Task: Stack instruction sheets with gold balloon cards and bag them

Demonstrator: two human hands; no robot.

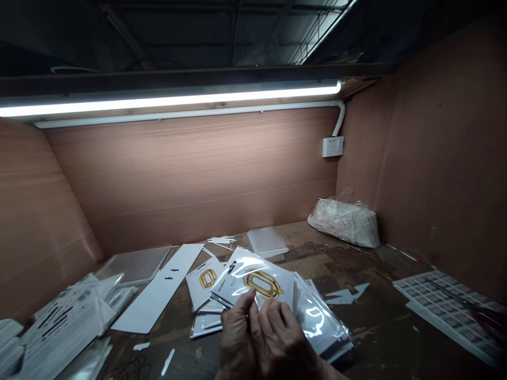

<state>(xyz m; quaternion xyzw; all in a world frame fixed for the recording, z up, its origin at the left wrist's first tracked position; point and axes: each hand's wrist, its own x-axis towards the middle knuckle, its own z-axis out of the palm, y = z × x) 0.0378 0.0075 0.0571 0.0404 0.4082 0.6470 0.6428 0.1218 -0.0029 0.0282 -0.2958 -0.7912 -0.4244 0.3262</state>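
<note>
My left hand (236, 332) and my right hand (279, 333) are close together at the lower middle, both with curled fingers. Their fingertips meet in a pinch; whatever is between them, if anything, is hidden or too small to name. Just beyond the fingers lies a glossy clear-wrapped package (241, 269) with a gold figure 0 printed on its white card. A similar package (201, 279) lies to its left, partly overlapped. To the right, under my right hand's side, is a stack of shiny plastic-wrapped packages (322, 322).
Left are a long white card (158, 290), a pile of packaged cards (63, 322) and a flat clear plastic stack (138, 264). White sticks (222, 240), clear sleeves (267, 241) and a filled plastic bag (344, 221) lie at the back. Printed sheets (447, 306) lie right.
</note>
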